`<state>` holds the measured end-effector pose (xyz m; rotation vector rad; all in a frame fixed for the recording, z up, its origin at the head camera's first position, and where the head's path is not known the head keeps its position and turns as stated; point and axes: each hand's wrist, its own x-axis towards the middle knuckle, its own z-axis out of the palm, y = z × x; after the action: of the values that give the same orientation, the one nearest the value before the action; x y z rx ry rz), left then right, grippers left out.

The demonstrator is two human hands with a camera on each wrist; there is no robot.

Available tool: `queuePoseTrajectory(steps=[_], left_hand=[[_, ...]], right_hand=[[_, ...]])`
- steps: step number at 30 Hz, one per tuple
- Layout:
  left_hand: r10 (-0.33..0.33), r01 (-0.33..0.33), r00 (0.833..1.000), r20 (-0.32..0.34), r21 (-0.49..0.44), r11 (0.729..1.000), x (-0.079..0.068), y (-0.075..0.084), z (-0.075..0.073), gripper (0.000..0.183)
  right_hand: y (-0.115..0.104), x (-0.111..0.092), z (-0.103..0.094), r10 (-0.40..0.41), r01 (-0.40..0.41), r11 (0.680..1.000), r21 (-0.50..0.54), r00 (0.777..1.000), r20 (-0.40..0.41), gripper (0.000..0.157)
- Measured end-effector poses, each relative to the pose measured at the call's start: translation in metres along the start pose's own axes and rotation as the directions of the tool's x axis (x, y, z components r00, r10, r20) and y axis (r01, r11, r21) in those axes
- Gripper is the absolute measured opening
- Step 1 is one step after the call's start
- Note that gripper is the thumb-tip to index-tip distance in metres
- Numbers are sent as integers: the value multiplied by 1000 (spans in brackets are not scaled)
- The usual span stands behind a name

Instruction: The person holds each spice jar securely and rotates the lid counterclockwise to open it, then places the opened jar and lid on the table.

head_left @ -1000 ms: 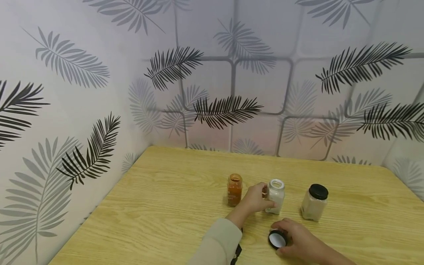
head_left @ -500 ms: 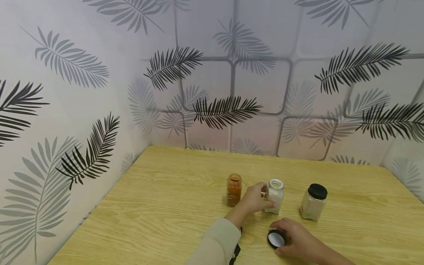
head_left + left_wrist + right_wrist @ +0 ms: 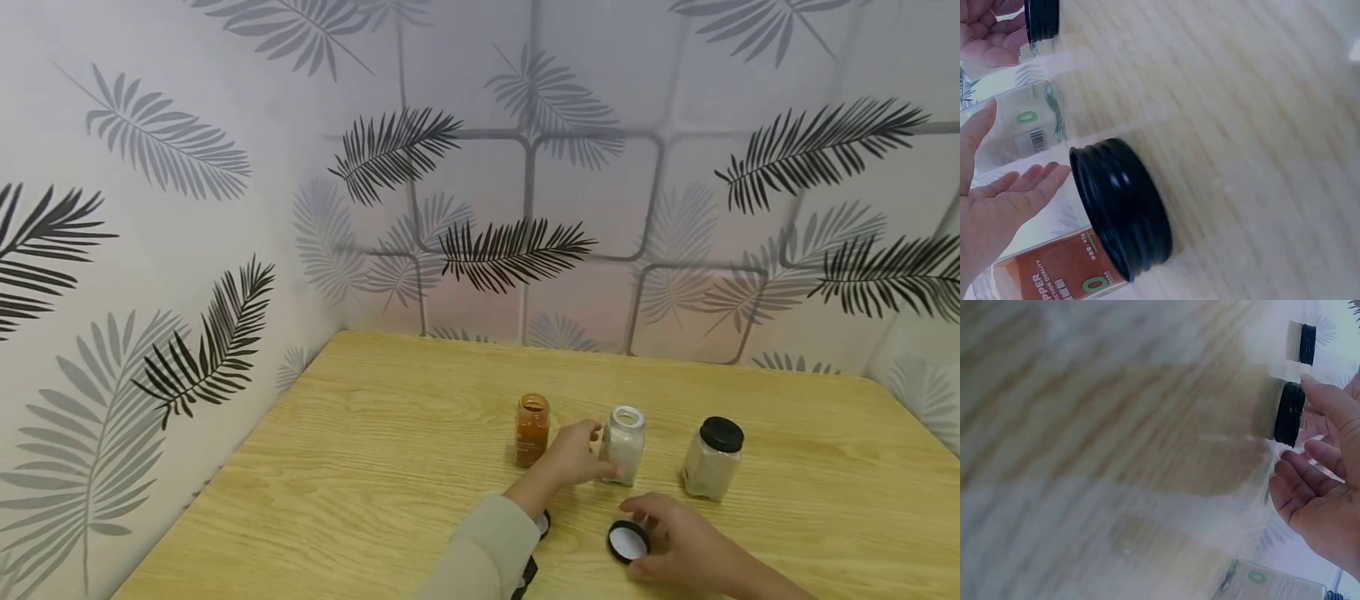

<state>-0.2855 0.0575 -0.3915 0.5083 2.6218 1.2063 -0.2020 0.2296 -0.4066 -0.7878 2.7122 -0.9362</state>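
In the head view my left hand (image 3: 572,457) spreads thumb and fingers beside an uncapped jar of white powder (image 3: 626,450). The left wrist view shows straight fingers with a gap between them and the jar (image 3: 1038,122). My right hand (image 3: 678,537) lies around a black screw lid (image 3: 628,542) that rests on the table, white inside up. In the right wrist view its fingers are loosely bent and stand just off the lid (image 3: 1289,414); whether the thumb tip touches is unclear. An uncapped jar of orange-red powder (image 3: 531,433) stands left of the left hand.
A jar with a black lid (image 3: 711,460) stands at the right. Another black lid (image 3: 543,523) lies partly hidden by the left sleeve (image 3: 487,550), with a further black item (image 3: 527,573) below it. Patterned walls border the wooden table (image 3: 375,450).
My left fingers have loosened from the white-powder jar and drawn slightly left. My right fingers have spread a little away from the lid. Jars and lid keep their places.
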Motion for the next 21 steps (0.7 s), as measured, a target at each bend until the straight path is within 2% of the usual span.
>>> queuePoseTrajectory(steps=[6,10,13,18,21], left_hand=[[-28,28,1000,2,38,999,-7,2,-5,67],[-18,19,1000,-18,62,998,-13,2,-7,63],[-7,9,999,-35,65,998,-18,1,-9,58],[-6,9,998,-63,55,998,-27,-3,-13,44],[-12,15,999,-44,53,998,-34,-3,-14,36]], right_hand=[[1,-4,-7,16,-20,998,-58,998,-68,54],[2,-6,-12,11,-21,997,-76,991,-132,52],[2,-8,-17,46,-61,994,-85,985,-163,49],[0,-13,-24,88,-125,982,-143,966,-242,43],[1,-17,-27,93,-151,973,-177,950,-297,41]])
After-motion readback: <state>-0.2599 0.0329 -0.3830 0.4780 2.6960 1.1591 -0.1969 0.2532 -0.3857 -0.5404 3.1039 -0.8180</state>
